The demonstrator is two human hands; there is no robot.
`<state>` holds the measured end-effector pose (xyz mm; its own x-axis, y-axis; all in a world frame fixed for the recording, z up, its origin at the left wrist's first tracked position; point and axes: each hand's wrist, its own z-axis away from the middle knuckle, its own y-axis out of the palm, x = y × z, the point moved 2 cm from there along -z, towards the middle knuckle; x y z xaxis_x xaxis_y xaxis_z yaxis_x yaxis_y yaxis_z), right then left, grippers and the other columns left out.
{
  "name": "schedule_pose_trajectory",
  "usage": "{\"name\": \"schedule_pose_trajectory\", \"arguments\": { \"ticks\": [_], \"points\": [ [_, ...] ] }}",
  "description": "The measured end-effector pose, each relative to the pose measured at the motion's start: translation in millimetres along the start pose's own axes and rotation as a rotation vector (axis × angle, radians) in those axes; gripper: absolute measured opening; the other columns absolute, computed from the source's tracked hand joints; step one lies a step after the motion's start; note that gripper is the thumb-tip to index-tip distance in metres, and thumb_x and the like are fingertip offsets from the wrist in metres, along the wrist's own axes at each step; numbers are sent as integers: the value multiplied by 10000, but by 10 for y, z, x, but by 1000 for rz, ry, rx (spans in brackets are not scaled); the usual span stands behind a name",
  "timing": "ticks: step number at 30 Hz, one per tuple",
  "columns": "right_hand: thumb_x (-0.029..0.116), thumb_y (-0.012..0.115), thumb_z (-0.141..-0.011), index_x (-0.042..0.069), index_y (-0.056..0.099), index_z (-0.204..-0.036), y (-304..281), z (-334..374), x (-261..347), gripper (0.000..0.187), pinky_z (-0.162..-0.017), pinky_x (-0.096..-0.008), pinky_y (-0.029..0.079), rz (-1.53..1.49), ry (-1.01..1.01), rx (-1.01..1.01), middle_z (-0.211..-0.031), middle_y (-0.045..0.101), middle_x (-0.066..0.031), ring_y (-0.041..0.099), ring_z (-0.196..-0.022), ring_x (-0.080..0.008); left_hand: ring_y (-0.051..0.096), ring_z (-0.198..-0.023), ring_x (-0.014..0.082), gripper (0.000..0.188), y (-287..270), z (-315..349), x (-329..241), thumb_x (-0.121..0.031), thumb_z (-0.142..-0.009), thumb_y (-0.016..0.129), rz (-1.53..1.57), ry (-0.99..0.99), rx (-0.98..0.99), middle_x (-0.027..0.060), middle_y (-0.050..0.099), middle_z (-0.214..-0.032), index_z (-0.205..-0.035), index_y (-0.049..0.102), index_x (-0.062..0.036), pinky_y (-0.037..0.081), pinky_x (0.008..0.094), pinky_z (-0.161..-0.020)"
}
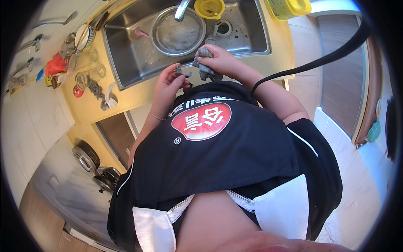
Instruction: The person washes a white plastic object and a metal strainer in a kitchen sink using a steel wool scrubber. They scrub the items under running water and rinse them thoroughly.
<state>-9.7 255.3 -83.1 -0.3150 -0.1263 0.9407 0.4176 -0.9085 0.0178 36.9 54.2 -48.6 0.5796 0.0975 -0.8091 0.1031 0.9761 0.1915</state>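
My right hand (218, 60) is closed round a crumpled grey cloth (205, 53), just in front of the sink's near rim. Part of the cloth hangs below the fingers. To its left, my left hand (169, 82) pinches a small greyish item with a shiny, pale end (188, 75); its kind is too small to make out. Both hands are close together before my black apron (252, 147). Beyond them, a large round metal basin (178, 31) sits in the steel sink (134, 63), under the tap (181, 10).
A yellow bowl (209, 8) stands in the far part of the sink, near the drain (224, 28). Glass jars (100, 70), a red bag (56, 65) and a white object (110, 101) crowd the left counter. A yellow container (289, 8) is at far right. A black strap (319, 59) crosses my right arm.
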Motion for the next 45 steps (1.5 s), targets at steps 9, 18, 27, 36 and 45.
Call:
{"name": "schedule_pose_trajectory", "arguments": {
  "ticks": [9,18,27,36,45],
  "points": [
    [213,616,-848,63,582,-1056,-246,144,-356,258,-813,-302,467,108,28,-223,-996,620,-97,592,-925,-190,594,-870,195,254,300,-446,228,-139,-930,514,151,-184,80,98,591,-953,-1145,487,-6,498,317,-810],
    [252,632,-820,79,594,-1070,-903,340,-865,307,-800,-343,481,316,76,-466,-970,645,-161,624,-910,-297,598,-850,204,256,484,-594,516,-153,-924,524,156,-252,97,110,581,-965,-1131,491,-6,511,316,-787],
    [231,632,-843,52,580,-1085,-661,168,-769,305,-774,-277,476,-76,185,-271,-952,632,-67,591,-873,-142,605,-885,202,360,475,-600,561,-43,-874,575,262,-209,19,118,587,-983,-1203,433,-15,521,311,-809],
    [207,615,-855,58,578,-1077,-347,-377,-742,269,-772,-275,471,-169,209,-91,-950,625,-52,580,-863,-129,578,-693,134,385,13,-497,454,-126,-868,611,184,-207,-114,70,580,-905,-1199,437,-33,504,250,-585],
    [214,616,-827,44,589,-1049,-95,-1531,-885,281,-776,-328,476,313,201,-88,-942,637,-142,613,-893,-247,512,-591,81,171,-680,-861,189,-205,-900,586,481,-263,-152,-6,547,-735,-1014,554,-81,421,214,-498]
  ]
}}
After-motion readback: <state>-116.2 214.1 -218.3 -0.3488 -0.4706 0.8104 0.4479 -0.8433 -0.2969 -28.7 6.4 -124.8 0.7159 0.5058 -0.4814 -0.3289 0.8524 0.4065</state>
